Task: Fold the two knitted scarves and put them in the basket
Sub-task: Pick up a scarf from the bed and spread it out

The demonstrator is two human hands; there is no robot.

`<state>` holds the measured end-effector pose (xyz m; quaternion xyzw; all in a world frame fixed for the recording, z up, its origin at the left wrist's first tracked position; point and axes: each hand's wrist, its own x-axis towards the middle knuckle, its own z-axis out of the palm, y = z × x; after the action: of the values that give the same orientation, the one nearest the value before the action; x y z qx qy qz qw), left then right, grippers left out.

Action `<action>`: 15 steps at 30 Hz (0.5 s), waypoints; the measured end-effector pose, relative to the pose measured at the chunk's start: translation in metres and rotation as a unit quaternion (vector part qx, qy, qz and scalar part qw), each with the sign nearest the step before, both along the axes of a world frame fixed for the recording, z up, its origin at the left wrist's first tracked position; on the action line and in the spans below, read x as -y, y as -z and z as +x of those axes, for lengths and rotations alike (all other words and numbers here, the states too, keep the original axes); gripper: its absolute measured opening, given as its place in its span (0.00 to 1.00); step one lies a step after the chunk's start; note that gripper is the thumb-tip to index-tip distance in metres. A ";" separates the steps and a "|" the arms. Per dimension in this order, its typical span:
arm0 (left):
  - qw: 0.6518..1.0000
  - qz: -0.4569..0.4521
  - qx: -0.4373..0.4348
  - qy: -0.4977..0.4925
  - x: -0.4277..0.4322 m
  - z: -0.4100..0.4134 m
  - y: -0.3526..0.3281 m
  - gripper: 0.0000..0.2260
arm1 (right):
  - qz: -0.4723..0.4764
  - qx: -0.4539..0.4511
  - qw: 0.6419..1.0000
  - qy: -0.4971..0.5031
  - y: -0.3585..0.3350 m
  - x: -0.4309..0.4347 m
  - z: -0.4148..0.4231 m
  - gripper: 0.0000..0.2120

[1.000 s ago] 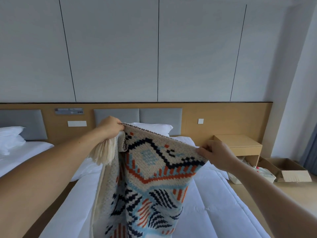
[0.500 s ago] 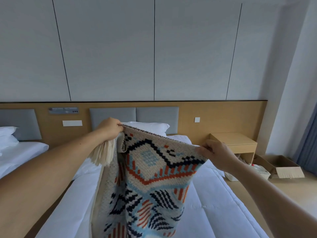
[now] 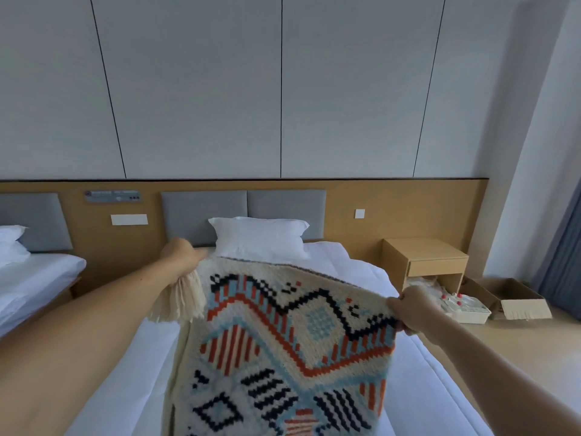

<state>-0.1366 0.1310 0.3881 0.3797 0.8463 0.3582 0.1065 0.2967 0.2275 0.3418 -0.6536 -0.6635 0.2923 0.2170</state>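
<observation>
The panel's (image 3: 111, 196) lettering is too blurred to read. The scarf (image 3: 292, 341) hangs spread over the bed (image 3: 361, 278), its top corners held: left hand (image 3: 180, 259) clutching the fringed corner, right hand (image 3: 415, 309) pinching the other.

Left grip (image 3: 180, 260) and right grip (image 3: 414, 309) clenched, outstretched.
</observation>
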 end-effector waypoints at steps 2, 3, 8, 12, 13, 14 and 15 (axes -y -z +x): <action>0.996 -0.062 0.062 0.033 0.005 0.019 0.011 0.23 | -0.057 -0.018 0.998 -0.016 0.008 0.005 -0.007 0.14; 0.989 -0.101 0.096 0.058 0.006 0.029 0.016 0.29 | -0.073 -0.023 0.997 -0.027 0.010 0.010 -0.013 0.14; 0.941 -0.203 0.180 0.201 0.004 0.087 0.028 0.11 | -0.085 -0.059 0.992 -0.071 0.009 0.036 -0.047 0.14; 0.931 -0.142 0.181 0.283 0.005 0.138 0.026 0.13 | -0.061 -0.066 0.990 -0.107 0.003 0.049 -0.084 0.15; 0.933 -0.124 0.172 0.290 0.004 0.148 0.026 0.13 | -0.048 -0.062 0.991 -0.113 0.001 0.050 -0.093 0.15; 0.937 -0.103 0.160 0.293 0.003 0.157 0.026 0.13 | -0.036 -0.064 0.991 -0.113 -0.002 0.052 -0.100 0.16; 0.941 -0.085 0.146 0.295 0.002 0.165 0.025 0.13 | -0.026 -0.070 0.991 -0.111 -0.004 0.054 -0.107 0.17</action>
<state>0.0287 0.1289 0.3629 0.5456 0.6989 0.2888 0.3612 0.1901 0.1735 0.3463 -0.5591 -0.7077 0.3764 0.2118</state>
